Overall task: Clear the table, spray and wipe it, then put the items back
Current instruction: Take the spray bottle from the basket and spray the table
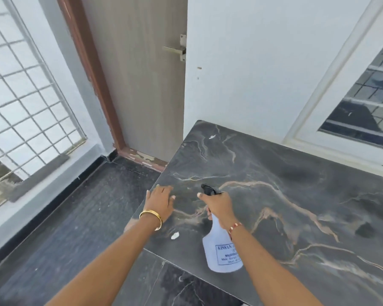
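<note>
Right hand (pixel 219 203) grips the spray bottle (pixel 221 250), nozzle aimed across the bare table (pixel 296 173); left hand (pixel 161 200) lies flat, fingers spread, apparently steadying.

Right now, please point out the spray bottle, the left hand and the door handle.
spray bottle (pixel 221 250): head view, white body.
left hand (pixel 161 200): head view, back of hand.
door handle (pixel 174 49): head view, lever.

Right hand (pixel 219 203) grips spray bottle (pixel 221 248) above dark marble table (pixel 285 173); left hand (pixel 161 200) flat near table's edge.
</note>
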`<act>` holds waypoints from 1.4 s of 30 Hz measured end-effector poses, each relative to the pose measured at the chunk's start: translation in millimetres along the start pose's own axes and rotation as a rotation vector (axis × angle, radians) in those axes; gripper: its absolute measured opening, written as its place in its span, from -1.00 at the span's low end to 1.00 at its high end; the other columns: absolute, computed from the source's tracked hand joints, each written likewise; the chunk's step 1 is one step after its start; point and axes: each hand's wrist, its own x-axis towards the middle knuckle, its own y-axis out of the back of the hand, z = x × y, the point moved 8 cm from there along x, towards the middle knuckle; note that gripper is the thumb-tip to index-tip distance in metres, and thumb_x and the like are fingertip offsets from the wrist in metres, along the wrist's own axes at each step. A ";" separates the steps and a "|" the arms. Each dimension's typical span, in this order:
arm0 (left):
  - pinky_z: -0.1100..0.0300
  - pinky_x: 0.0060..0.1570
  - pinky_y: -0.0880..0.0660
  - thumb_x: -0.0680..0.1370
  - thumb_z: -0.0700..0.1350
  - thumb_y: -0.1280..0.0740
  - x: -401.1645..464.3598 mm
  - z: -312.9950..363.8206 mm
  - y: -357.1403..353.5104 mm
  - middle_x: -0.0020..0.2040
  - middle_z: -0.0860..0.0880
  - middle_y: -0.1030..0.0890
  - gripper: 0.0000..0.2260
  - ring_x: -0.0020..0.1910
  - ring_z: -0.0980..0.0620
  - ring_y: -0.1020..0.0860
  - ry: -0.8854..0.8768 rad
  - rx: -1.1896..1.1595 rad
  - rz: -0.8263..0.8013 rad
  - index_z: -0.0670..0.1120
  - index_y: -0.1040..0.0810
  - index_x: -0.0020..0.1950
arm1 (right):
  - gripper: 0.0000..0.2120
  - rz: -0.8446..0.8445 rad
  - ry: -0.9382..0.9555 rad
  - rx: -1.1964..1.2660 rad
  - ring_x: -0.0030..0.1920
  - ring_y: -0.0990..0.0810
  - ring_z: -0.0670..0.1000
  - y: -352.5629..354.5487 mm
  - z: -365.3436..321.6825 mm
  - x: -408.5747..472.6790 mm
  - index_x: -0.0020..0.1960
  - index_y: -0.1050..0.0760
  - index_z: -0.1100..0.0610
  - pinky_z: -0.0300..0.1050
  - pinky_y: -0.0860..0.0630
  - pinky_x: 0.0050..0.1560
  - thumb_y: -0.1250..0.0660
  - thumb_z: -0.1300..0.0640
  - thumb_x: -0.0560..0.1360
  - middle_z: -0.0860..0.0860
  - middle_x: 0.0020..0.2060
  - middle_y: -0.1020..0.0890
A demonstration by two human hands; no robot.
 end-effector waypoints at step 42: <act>-0.13 0.46 -0.02 0.60 -0.09 -0.11 -22.6 83.4 -42.0 0.38 -0.09 -0.38 -0.65 0.45 -0.09 -0.23 -0.272 -0.013 -0.102 -0.07 -0.31 0.39 | -0.76 0.079 -0.163 0.204 -0.39 -0.46 0.00 104.3 70.6 -74.6 -0.33 -0.50 0.17 -0.22 -0.43 -0.36 -0.47 0.06 0.39 0.06 -0.38 -0.54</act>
